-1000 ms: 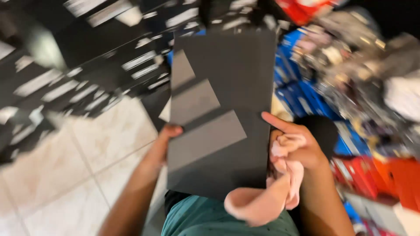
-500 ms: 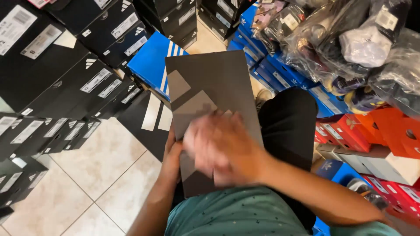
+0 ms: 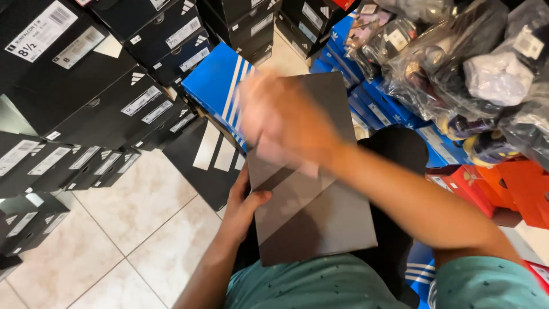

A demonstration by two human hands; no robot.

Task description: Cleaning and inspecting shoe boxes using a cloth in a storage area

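Grey shoebox (image 3: 311,212) on lap; left hand (image 3: 243,200) grips edge, right hand (image 3: 283,120) above.

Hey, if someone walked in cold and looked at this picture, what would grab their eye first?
Probably the dark grey shoebox lying on the person's lap in the middle, steadied at its left edge by the left hand. Above it the right hand is a motion blur, so its grip cannot be told. Around them, black shoeboxes pile up at the left over a tiled floor, and blue shoeboxes lie behind.
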